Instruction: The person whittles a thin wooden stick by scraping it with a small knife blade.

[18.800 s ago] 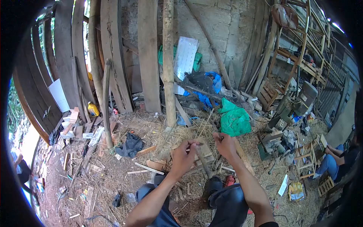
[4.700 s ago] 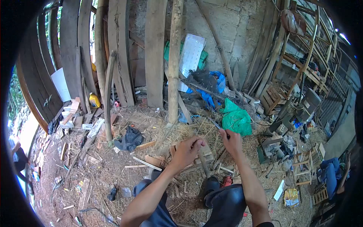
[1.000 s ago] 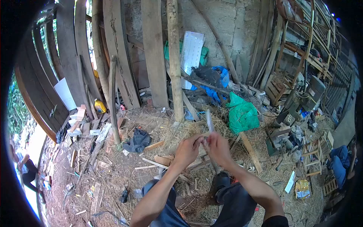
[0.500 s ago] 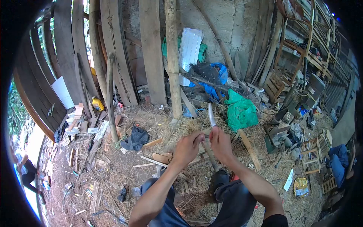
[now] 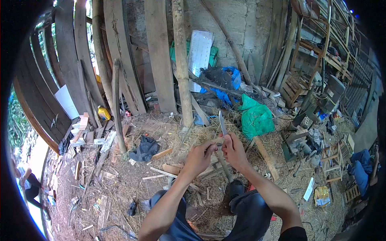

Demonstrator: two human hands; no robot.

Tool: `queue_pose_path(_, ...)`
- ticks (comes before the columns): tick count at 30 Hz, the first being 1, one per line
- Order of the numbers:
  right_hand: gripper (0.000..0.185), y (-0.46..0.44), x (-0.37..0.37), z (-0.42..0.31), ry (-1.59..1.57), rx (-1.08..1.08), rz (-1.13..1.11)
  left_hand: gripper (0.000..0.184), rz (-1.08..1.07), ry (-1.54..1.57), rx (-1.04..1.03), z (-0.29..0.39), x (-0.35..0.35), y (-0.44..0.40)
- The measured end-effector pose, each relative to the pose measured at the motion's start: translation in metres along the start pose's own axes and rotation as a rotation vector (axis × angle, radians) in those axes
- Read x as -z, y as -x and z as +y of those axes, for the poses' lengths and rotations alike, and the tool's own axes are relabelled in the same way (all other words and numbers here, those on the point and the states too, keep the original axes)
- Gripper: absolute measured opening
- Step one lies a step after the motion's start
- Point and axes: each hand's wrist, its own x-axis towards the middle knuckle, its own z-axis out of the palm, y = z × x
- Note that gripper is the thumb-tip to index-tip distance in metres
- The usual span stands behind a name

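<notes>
My right hand (image 5: 235,152) is closed around a knife (image 5: 222,122), its bare blade pointing up and away from me. My left hand (image 5: 199,158) is pinched closed just beside it, the fingertips of both hands nearly meeting. Something thin and small seems to sit between the left fingers, but I cannot make it out. Below the hands a wooden stick (image 5: 224,168) slants down toward a dark boot-like thing (image 5: 236,188) by my knee. Whether either hand touches that stick, I cannot tell.
Straw and wood scraps litter the ground. Ahead stand a bamboo post (image 5: 183,80) and a green plastic bag (image 5: 257,118). A black plastic piece (image 5: 144,148) lies left, a small wooden frame (image 5: 332,162) right. Another person (image 5: 32,186) is at the far left edge.
The knife has tilted slightly left and come a little nearer, showing more of its flat blade. My left hand has hardly moved.
</notes>
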Motion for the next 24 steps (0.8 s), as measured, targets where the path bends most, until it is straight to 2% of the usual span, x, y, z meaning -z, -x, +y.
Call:
queue_pose_path(4,0.027,-0.002,0.003,-0.002,-0.115,0.056,0.007,0.014,0.022,0.013,-0.018,0.0,0.0,-0.001)
queue_pose_path(6,0.029,-0.008,0.013,0.003,-0.027,0.102,0.131,0.015,-0.079,-0.019,0.027,0.005,0.006,0.0)
queue_pose_path(10,0.03,-0.011,0.02,0.015,0.017,0.164,0.181,0.012,0.006,0.056,-0.034,0.001,0.004,0.001)
queue_pose_path(12,0.026,-0.008,0.018,0.022,0.391,0.287,0.065,0.011,0.024,0.03,-0.048,0.002,0.003,-0.001)
queue_pose_path(15,0.019,-0.009,0.015,0.02,0.475,0.272,0.168,0.011,0.047,-0.008,-0.027,-0.002,0.003,0.0)
queue_pose_path(16,0.013,-0.014,0.019,0.018,0.192,0.154,0.195,0.011,0.044,-0.014,-0.027,-0.001,0.004,0.001)
queue_pose_path(17,0.013,-0.014,0.017,0.018,0.19,0.157,0.197,0.011,0.044,-0.003,-0.032,0.004,0.004,0.0)
queue_pose_path(19,0.019,-0.006,0.014,0.02,0.495,0.304,0.146,0.011,0.048,0.023,-0.031,0.006,0.003,0.001)
queue_pose_path(20,0.02,-0.005,0.009,0.024,0.393,0.052,0.106,0.012,0.025,-0.002,0.023,0.005,0.005,0.001)
queue_pose_path(22,0.021,-0.009,0.016,0.032,0.337,0.133,0.127,0.013,-0.005,-0.038,0.076,0.003,0.006,0.001)
queue_pose_path(24,0.023,-0.016,0.008,0.036,0.264,0.227,0.151,0.013,0.064,-0.045,-0.012,-0.001,0.006,0.0)
